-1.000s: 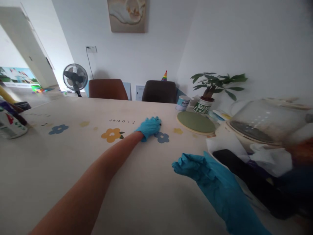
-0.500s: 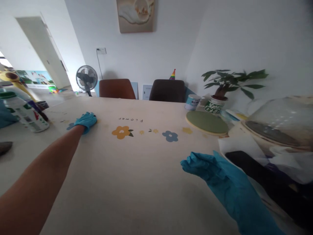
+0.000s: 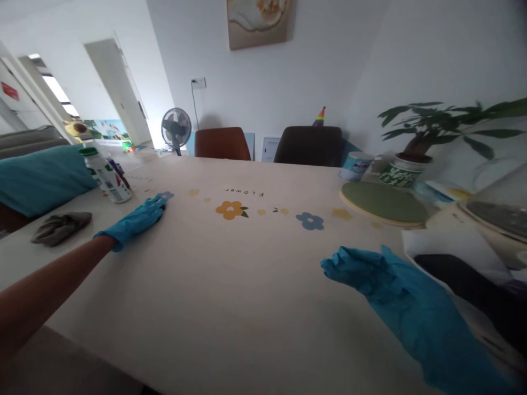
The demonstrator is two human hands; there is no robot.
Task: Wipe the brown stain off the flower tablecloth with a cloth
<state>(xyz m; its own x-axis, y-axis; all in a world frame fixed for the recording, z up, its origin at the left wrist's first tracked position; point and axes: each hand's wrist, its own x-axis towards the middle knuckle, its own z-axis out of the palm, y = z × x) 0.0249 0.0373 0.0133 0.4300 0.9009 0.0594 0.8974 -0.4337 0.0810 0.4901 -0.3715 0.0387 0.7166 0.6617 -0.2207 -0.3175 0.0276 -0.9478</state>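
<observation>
My left hand (image 3: 138, 220), in a blue glove, lies on the white table (image 3: 230, 285) at the left, its fingers stretched forward. A small dark patch shows at the fingertips; what it is I cannot make out. Left of that hand is a crumpled grey-brown cloth (image 3: 61, 227), apart from it. Beyond stands a white bottle with a green cap (image 3: 107, 178). My right hand (image 3: 366, 269), also blue-gloved, is held at the right side over the table. Its fingers point left with the thumb raised apart, and nothing shows in it.
A green round mat (image 3: 382, 202), a tin (image 3: 354, 166) and a potted plant (image 3: 405, 167) stand at the back right. A black long object (image 3: 457, 280) lies beside my right forearm. Two chairs, brown (image 3: 222, 144) and black (image 3: 308, 145), line the far edge.
The view has swung left, bringing the cloth and the near table edge into sight. My left hand has drawn back and left across the tabletop. My right hand keeps its pose.
</observation>
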